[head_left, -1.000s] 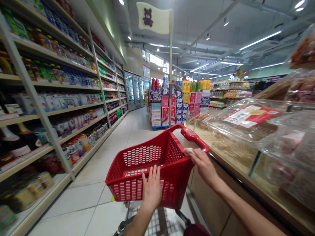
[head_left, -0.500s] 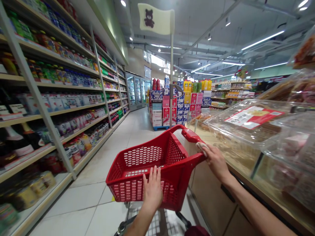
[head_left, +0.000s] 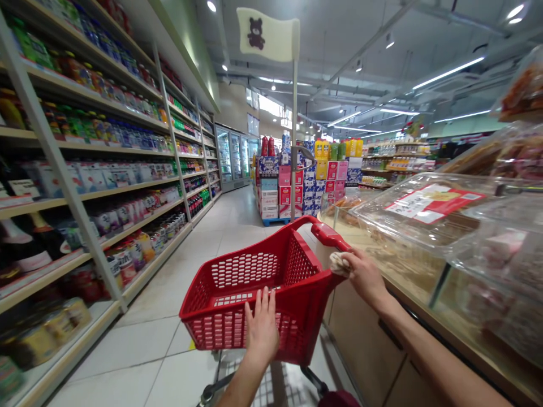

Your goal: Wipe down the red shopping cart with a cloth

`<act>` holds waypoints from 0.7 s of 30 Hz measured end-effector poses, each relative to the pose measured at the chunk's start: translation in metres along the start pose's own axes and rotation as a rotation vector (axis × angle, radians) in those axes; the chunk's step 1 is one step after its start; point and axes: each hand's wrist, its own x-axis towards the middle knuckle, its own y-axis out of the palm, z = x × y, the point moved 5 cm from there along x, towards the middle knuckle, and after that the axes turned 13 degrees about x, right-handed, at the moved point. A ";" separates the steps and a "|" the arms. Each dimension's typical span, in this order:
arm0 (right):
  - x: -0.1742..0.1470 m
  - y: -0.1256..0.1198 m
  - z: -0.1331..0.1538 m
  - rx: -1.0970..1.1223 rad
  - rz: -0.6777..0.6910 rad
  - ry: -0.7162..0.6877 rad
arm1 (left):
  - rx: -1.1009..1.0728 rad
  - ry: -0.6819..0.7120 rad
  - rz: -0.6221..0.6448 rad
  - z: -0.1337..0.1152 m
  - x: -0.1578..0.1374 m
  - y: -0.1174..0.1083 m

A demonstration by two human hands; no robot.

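Observation:
A red plastic shopping cart stands in front of me, its perforated basket bare inside. Against the basket's near side lies my left hand, open, with the fingers stretched toward the rim. My right hand is closed on a crumpled white cloth, which it presses to the corner where the red handle meets the basket's side arm. The palm side of both hands is hidden. From the cart's back rises a pole with a pale bear flag.
Tall drink shelves line the left side. A counter with clear plastic food boxes runs close along the right. Ahead, stacked cartons stand on a blue pallet, with glass-door fridges beyond. Tiled floor lies left of the cart.
My right hand has moved down and left with the white cloth, from the end of the handle to the corner below it. My left hand stays at the basket's side.

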 end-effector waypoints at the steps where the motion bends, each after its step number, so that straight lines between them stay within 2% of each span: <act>1: 0.000 0.006 0.001 -0.024 0.004 -0.042 | -0.002 -0.001 0.004 -0.001 0.000 0.000; 5: -0.016 0.046 0.023 -0.050 0.040 -0.173 | 0.011 0.008 0.031 0.000 0.002 -0.002; 7: -0.021 0.054 0.026 -0.064 0.100 -0.242 | 0.019 0.022 0.027 0.003 0.002 -0.003; 9: -0.018 0.044 0.012 -0.061 0.170 -0.292 | 0.016 0.040 0.016 0.006 0.003 -0.003; 11: -0.011 0.021 -0.015 -0.064 0.197 -0.287 | 0.002 0.052 0.016 0.006 0.003 -0.002; 13: -0.003 -0.001 -0.043 -0.085 0.156 -0.208 | -0.014 0.048 0.023 0.005 0.003 0.000; 15: -0.001 -0.011 -0.053 -0.086 0.066 -0.111 | -0.025 0.035 0.027 0.002 0.003 0.001; 16: -0.004 -0.009 -0.049 -0.066 0.025 -0.090 | -0.029 0.027 0.028 0.001 0.003 0.001; 18: -0.014 0.008 -0.025 0.000 -0.004 -0.141 | -0.033 0.022 0.026 0.000 0.002 0.001; 21: -0.025 0.037 0.012 0.051 0.088 -0.323 | -0.024 0.041 0.019 0.002 0.001 0.000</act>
